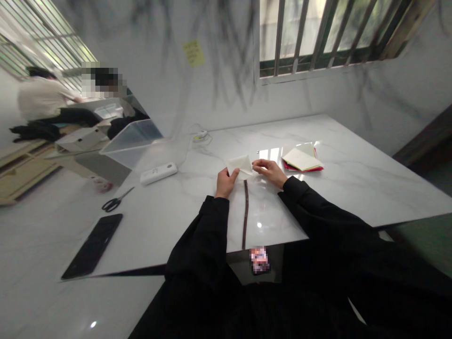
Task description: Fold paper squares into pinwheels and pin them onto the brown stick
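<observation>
My left hand (226, 182) grips a cream sheet of paper (238, 163) by its lower left, the thumb lying across the front. The paper looks partly folded, with a slanting crease. At its right edge, the fingertips of my right hand (267, 170) are pinched together on the paper. Below the sheet, a thin brown twig (246, 212) lies lengthwise on the white marble-look table (197, 207), its near end at the table's front edge. Right of my hands rests a stack of coloured paper (302, 159), cream on top with red and yellow-green edges.
Black scissors (112, 204), a dark tablet-like slab (93, 247) and a white oblong device (158, 173) lie to the left. Behind them stands a clear plastic bin (136, 141). A small white cable item (201, 135) sits by the wall. Two people sit at the far left.
</observation>
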`<state>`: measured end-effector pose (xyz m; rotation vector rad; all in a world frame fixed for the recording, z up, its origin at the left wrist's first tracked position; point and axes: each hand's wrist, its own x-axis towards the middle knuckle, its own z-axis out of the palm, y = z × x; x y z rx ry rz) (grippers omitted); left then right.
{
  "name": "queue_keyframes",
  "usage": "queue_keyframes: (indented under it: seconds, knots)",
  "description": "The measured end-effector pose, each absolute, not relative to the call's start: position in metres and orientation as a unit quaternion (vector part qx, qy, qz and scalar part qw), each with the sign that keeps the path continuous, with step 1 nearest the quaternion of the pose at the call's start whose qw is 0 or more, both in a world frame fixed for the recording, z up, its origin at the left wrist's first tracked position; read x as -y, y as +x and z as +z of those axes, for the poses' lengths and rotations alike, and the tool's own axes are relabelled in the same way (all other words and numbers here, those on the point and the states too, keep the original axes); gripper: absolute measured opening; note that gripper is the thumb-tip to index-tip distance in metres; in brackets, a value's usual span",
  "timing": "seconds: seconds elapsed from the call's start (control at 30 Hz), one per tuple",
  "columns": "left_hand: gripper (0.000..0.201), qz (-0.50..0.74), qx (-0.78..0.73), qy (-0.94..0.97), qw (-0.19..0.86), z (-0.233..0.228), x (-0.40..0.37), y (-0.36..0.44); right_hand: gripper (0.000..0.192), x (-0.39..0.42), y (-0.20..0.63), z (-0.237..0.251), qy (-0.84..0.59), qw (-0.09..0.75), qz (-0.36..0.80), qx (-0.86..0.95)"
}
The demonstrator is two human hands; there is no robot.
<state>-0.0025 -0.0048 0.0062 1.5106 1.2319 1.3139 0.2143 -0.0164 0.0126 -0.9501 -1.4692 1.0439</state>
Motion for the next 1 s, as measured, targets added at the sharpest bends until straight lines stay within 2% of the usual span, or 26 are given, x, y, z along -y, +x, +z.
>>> queue_keyframes:
  seconds: [0.57,1.0]
  knots:
    - [0.05,0.497,-0.47,0.605,0.408,0.008,0.008,0.0,0.03,0.015,0.203,0.007,-0.398,0.512,0.387,0.656]
    - [0.058,0.473,-0.449,0.632,0.418,0.009,0.009,0.003,0.028,0.009,0.196,-0.001,-0.38,0.513,0.371,0.674]
